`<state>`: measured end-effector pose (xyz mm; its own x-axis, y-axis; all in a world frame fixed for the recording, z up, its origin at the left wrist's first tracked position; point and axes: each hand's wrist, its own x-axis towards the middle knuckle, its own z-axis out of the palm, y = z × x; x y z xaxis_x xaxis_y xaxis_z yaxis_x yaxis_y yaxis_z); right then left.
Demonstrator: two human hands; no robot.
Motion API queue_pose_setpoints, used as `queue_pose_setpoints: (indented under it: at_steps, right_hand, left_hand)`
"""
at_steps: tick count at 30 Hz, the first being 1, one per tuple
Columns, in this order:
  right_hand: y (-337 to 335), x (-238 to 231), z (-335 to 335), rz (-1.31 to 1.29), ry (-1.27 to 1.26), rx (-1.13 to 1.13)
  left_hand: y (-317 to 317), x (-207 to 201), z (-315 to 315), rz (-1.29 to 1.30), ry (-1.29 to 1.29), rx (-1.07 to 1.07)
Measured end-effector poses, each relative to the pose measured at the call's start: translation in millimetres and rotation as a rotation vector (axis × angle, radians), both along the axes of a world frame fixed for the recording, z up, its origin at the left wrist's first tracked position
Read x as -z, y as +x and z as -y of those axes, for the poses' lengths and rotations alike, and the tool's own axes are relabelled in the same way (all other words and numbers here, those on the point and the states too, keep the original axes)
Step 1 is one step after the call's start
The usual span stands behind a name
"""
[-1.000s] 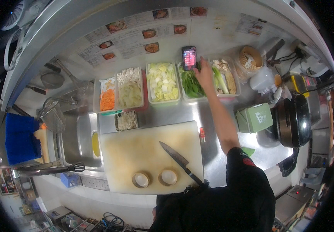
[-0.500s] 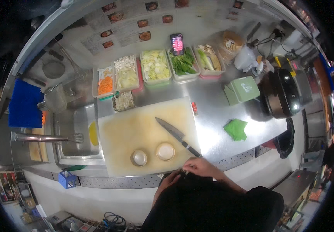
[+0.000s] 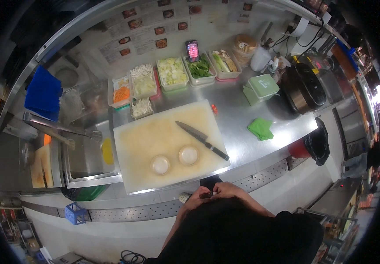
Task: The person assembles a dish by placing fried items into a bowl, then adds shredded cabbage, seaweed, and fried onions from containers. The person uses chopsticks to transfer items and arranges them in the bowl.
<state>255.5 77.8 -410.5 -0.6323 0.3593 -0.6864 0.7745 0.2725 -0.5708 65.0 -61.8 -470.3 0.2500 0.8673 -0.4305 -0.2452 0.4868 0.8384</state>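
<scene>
Right hand (image 3: 226, 190) has left the phone, where it was 1.0 s ago, and is down at the waist beside the left hand (image 3: 197, 198); the view has also shifted.

Table (image 3: 229, 125): steel, carries everything below.
Board (image 3: 146, 136): flat along the near edge, directly before the person, presumably for easy reach.
Cooker (image 3: 304, 88): far right, well apart from the board.
Tubs (image 3: 202, 82): in a row at the back, open-topped; probably so each food can be seen and reached.
Box (image 3: 260, 89): green, between tubs and cooker.
Knife (image 3: 204, 139): flat on the board, handle toward the person, likely for a ready grip.
Cloth (image 3: 260, 128): crumpled, right of the board.
Hands: fingers drawn in narrow, tips meeting before the black clothing (image 3: 242, 229); cannot tell what, if anything, they pinch.
Phone (image 3: 192, 51): upright behind the greens, apparently propped so its lit screen faces the person.
Cups (image 3: 160, 165): two, round, side by side on the board, near the knife.
</scene>
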Motion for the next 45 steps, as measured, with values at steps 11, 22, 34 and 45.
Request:
queue_pose_setpoints:
  at_steps: [11, 22, 34, 45]
  right_hand:
    - [-7.9, 10.5, 8.2, -0.349, -0.353, 0.206]
    - [-31.5, -19.1, -3.6, -0.273, -0.106, 0.032]
    - [-71.2, 19.2, -27.3, -0.205, 0.075, -0.257]
    - [-201.1, -19.1, -94.5, -0.186, 0.394, -0.765]
  left_hand:
    - [-7.1, -16.7, 27.4, 0.154, -0.003, -0.263]
    - [-10.6, -10.7, 23.5, 0.033, -0.001, -0.279]
    - [-6.1, -11.6, 42.5, -0.145, -0.2, -0.252]
    - [146.5, 157.0, 224.8, -0.207, -1.143, -1.182]
